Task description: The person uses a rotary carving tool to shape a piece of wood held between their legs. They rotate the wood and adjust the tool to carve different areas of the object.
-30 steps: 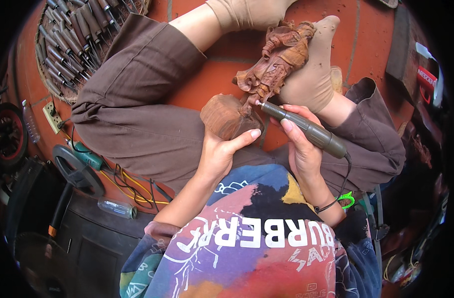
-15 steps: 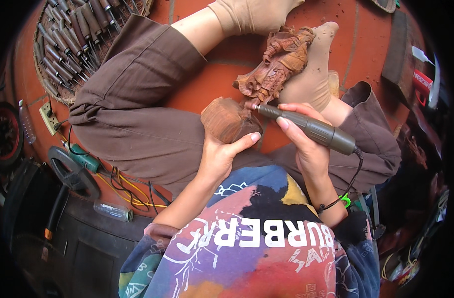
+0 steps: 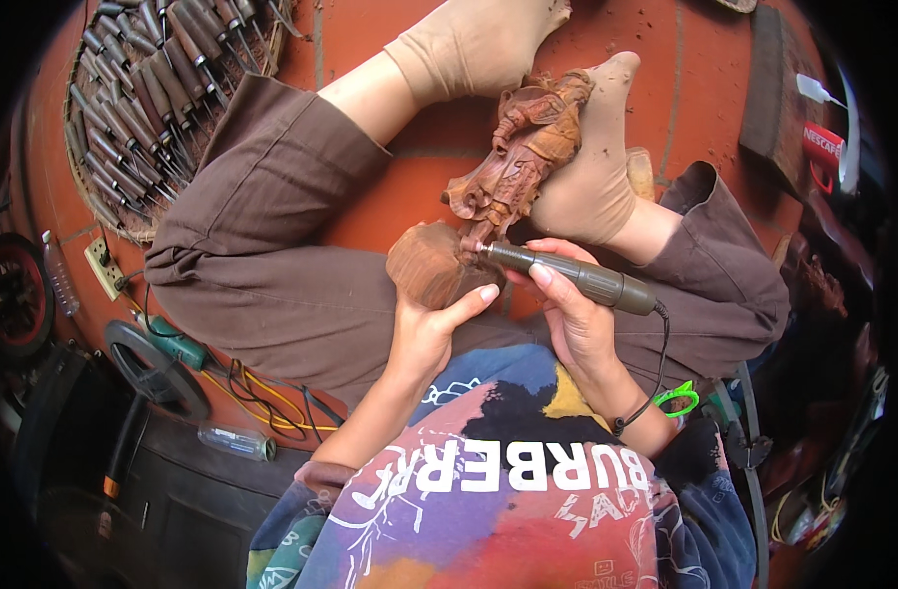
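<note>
A carved reddish-brown wooden figure (image 3: 520, 155) lies between my feet, its upper end against one socked foot. Its rounded wooden base (image 3: 424, 267) points toward me, and my left hand (image 3: 427, 329) is closed around that base, thumb along its near side. In my right hand (image 3: 572, 309) is a dark green rotary tool handpiece (image 3: 577, 277), gripped like a pen. The tool's tip meets the narrow part of the carving between figure and base. A black cord (image 3: 662, 358) runs from the handpiece down past my right wrist.
A round woven tray (image 3: 91, 201) of several wooden-handled carving chisels (image 3: 140, 123) sits at the far left. Also on the left are a power strip (image 3: 104, 267), a green power tool (image 3: 174, 344), cords and plastic bottles (image 3: 235, 442). A dark wooden block (image 3: 771, 103) and a red mug (image 3: 822, 147) stand right.
The whole view has shifted, so the carving and both hands appear slightly further left and lower. Both hands keep their grips, and the tool's tip stays at the narrow part of the carving.
</note>
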### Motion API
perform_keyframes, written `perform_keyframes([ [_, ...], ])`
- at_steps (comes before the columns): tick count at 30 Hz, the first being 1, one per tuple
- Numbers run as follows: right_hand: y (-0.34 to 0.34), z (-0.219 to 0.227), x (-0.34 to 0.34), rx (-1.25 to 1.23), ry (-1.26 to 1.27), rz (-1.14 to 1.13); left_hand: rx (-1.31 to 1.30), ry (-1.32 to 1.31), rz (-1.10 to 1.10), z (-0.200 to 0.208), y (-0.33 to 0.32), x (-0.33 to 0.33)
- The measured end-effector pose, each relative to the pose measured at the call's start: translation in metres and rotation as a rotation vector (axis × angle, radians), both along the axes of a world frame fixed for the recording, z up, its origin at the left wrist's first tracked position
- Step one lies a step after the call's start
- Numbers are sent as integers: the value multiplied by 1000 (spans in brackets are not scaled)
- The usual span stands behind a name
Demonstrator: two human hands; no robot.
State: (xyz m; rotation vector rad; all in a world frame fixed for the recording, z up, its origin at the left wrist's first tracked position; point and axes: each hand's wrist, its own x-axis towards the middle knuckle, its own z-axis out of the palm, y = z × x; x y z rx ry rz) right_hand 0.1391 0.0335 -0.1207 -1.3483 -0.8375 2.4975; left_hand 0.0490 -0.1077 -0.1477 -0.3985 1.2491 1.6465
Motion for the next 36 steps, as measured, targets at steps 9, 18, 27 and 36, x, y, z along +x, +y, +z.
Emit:
perform_keyframes([
  [9, 36, 9, 31, 38, 159, -254, -358, 367, -567, 55, -17, -69],
  [18, 48, 24, 57, 183, 218, -377, -77, 1611, -1376, 8, 204, -159],
  [27, 55, 26, 108, 268, 212, -489, -154, 1255, -1906, -29, 243, -169],
  [36, 71, 30, 97, 337, 306, -464, -591, 1532, -930, 113, 50, -211],
])
